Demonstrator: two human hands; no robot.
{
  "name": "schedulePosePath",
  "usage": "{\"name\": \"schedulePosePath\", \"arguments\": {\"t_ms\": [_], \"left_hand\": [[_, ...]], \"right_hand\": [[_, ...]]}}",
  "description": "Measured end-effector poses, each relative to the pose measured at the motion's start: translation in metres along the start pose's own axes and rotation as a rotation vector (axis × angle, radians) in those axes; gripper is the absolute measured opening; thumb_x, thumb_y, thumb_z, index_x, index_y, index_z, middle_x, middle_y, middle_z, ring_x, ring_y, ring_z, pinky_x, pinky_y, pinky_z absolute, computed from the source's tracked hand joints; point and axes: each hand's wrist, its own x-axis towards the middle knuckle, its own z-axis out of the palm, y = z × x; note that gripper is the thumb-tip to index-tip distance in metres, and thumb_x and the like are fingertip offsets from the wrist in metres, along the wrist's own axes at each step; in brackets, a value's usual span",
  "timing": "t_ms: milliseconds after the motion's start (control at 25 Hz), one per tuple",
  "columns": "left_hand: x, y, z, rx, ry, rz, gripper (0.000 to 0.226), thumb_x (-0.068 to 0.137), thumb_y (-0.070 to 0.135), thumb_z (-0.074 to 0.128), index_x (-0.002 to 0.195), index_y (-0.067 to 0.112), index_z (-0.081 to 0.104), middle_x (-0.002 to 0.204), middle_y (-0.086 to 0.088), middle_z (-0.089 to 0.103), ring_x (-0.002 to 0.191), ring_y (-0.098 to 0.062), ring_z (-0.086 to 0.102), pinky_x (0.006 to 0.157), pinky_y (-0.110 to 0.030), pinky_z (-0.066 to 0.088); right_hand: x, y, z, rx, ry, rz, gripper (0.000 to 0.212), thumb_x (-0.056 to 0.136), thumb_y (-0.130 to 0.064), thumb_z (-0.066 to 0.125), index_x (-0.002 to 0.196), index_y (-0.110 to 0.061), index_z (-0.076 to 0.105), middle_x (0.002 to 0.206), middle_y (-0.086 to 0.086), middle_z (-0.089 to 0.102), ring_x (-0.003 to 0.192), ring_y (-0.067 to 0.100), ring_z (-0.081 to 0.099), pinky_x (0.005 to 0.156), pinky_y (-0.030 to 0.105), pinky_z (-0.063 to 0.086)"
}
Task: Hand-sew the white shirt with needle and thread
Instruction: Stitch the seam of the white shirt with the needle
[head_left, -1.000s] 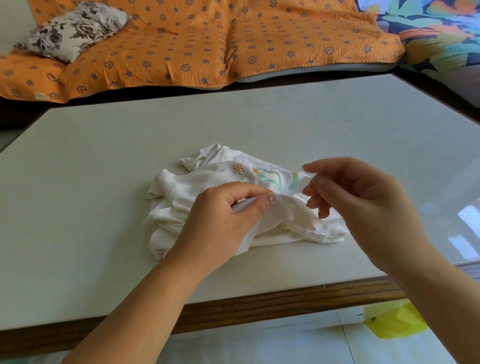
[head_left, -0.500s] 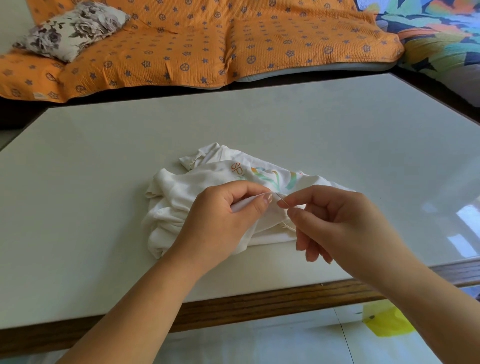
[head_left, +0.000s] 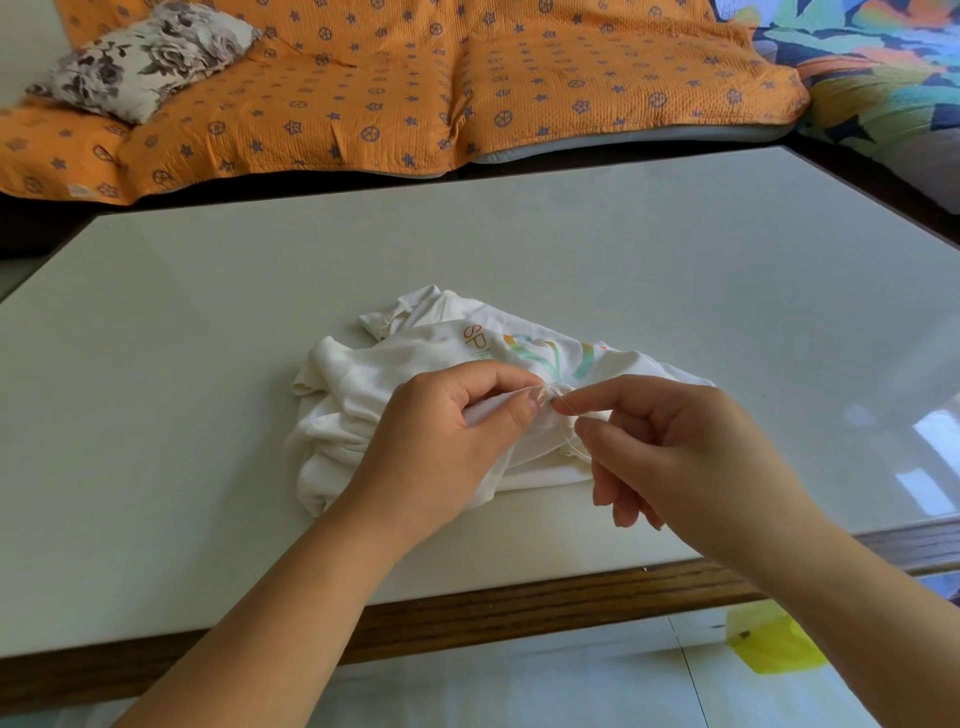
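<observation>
Close to the counter's (head_left: 208, 415) front edge, the left grip (head_left: 441, 441) pinches a fold of the shirt (head_left: 353, 384); the right grip (head_left: 675, 447) pinches the needle (head_left: 566, 406) just beside it.

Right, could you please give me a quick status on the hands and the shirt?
Left hand pinches a fold of the white shirt. Right hand pinches the needle at that fold. Nothing in the way.
</observation>
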Motion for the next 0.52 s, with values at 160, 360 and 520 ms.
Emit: {"name": "schedulePosePath", "arguments": {"t_ms": [160, 360, 520], "left_hand": [[-0.0013, -0.0004, 0.0007, 0.072, 0.017, 0.047, 0.01, 0.092, 0.028, 0.066, 0.095, 0.03, 0.076, 0.088, 0.023, 0.073, 0.089, 0.003, 0.067, 0.078, -0.013, 0.051], [-0.0028, -0.0017, 0.0024, 0.271, 0.093, 0.199, 0.014, 0.091, 0.037, 0.062, 0.095, 0.032, 0.075, 0.086, 0.019, 0.072, 0.085, -0.004, 0.067, 0.073, -0.032, 0.055], [-0.0047, 0.0008, 0.0047, 0.423, 0.144, 0.306, 0.022, 0.091, 0.039, 0.056, 0.094, 0.028, 0.074, 0.084, 0.014, 0.072, 0.079, -0.008, 0.067, 0.064, -0.035, 0.055]], "right_hand": [[0.0016, 0.0011, 0.0012, -0.022, -0.001, 0.006, 0.021, 0.093, -0.013, 0.056, 0.092, -0.03, 0.069, 0.054, 0.0, 0.066, 0.042, 0.009, 0.058, 0.043, 0.011, 0.039], [0.0023, 0.0028, 0.0031, -0.038, 0.015, 0.019, 0.02, 0.093, -0.014, 0.056, 0.09, -0.029, 0.069, 0.053, 0.0, 0.066, 0.042, 0.008, 0.058, 0.043, 0.012, 0.04], [0.003, 0.0055, 0.0064, -0.057, 0.045, 0.016, 0.021, 0.093, -0.014, 0.055, 0.091, -0.03, 0.068, 0.053, -0.003, 0.066, 0.041, 0.006, 0.057, 0.043, 0.011, 0.039]]}}
